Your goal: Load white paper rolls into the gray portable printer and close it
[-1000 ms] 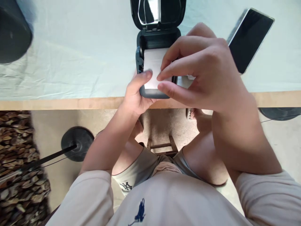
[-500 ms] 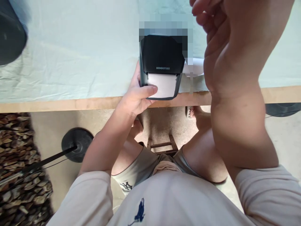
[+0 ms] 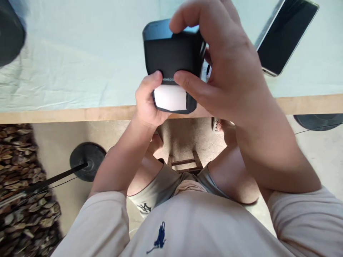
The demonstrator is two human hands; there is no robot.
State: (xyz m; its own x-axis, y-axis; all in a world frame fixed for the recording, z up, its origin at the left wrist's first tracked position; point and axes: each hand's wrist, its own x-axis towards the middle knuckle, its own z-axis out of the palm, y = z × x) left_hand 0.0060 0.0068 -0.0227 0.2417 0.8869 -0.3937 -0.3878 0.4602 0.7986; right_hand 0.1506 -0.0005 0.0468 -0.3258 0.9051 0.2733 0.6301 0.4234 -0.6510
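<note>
A black label printer (image 3: 171, 57) marked NIIMBOT is held up over the table's front edge. White label paper (image 3: 170, 97) shows at its near end. My left hand (image 3: 149, 96) grips the printer's left near side, its thumb on top by the lettering. Across the right side, my right hand (image 3: 217, 60) is wrapped around the printer, thumb on the lid near the lettering and index finger at the far edge. The remaining right fingers are mostly hidden. Beyond my right wrist, a phone (image 3: 288, 35) with a dark screen lies on the table.
A pale green cloth (image 3: 80, 53) covers the table, which has a bare wooden front edge (image 3: 66, 116). At the far left stands a dark object (image 3: 10, 35), cut off by the frame. Below are a round black stand base (image 3: 88, 157) and a wooden stool (image 3: 184, 162) between my legs.
My right hand has come down from the upper right onto the printer. The printer has shifted left, and my left thumb has moved from the paper to the lid. The phone is now uncovered.
</note>
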